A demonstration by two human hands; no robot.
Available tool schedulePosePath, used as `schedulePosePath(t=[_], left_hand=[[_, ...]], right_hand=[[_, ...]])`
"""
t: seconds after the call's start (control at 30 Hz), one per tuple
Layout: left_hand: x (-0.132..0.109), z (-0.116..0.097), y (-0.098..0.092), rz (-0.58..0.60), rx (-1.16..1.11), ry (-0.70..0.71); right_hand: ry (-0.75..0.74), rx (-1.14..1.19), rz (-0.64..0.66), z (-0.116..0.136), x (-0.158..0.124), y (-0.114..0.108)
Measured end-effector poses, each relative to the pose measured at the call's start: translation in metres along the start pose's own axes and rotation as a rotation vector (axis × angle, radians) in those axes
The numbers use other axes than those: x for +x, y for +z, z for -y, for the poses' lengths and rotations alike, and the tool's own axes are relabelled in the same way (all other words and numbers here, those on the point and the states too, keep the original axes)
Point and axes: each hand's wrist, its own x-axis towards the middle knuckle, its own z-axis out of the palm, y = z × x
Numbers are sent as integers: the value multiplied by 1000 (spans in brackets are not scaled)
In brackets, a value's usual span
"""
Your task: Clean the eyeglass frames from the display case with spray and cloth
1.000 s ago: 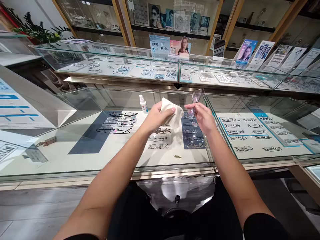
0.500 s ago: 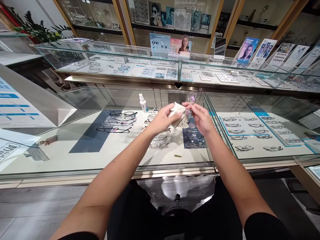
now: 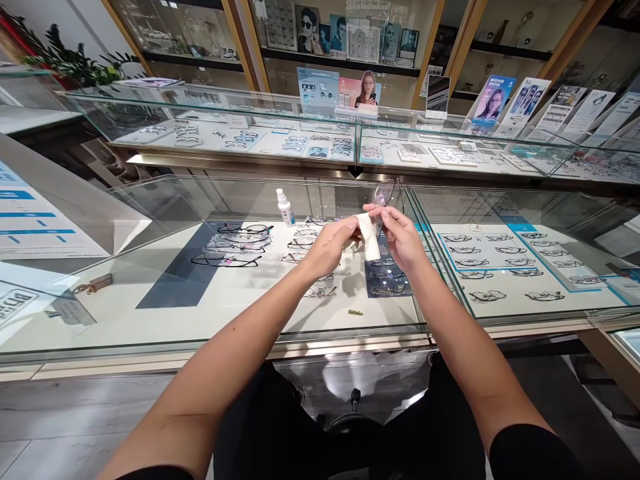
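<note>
Above the glass counter, my right hand [image 3: 404, 239] pinches a pair of eyeglasses [image 3: 384, 193] between thumb and fingers. One lens stands up above the fingertips, and the lower part of the frame is partly behind the cloth. A cream cleaning cloth [image 3: 371, 240] is gripped by my left hand [image 3: 330, 245] and hangs against the glasses; the far fingers are hidden. Beyond my left hand, a white spray bottle [image 3: 286, 209] stands upright on the counter. Under my hands, several eyeglasses [image 3: 389, 277] lie in the case on a dark blue strip.
Several eyeglasses [image 3: 233, 245] are at the left near a dark blue panel [image 3: 175, 280]. A small gold-coloured piece [image 3: 355, 313] shows near the front. A white sign [image 3: 37, 207] stands at far left. Another glass display case [image 3: 240, 137] runs behind, with leaflets [image 3: 493, 103] on top.
My left hand has turned, thumb now on top, and the cloth has shifted from bunched around the lower lens to hanging beside it. My right hand stays nearly in place with the glasses.
</note>
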Motion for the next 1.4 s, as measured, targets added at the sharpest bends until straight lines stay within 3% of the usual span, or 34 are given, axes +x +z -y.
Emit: schedulePosePath(t=[0.3, 0.43, 0.63, 0.77, 0.83, 1.03, 1.4], left_hand=[[0, 3, 20, -138, -127, -16], [1, 5, 22, -147, -316, -155], [2, 0, 17, -38, -440, -366], [3, 4, 16, -89, -471, -449], [4, 7, 16, -94, -492, -459], [4, 7, 13, 33, -612, -440], [2, 0, 14, 12, -508, -392]], right_hand=[[102, 101, 77, 2, -5, 10], [111, 110, 84, 1, -6, 11], [122, 91, 82, 2, -6, 10], [105, 91, 95, 2, -6, 9], [102, 85, 93, 1, -6, 9], [78, 117, 64, 4, -7, 7], [64, 114, 99, 2, -6, 4]])
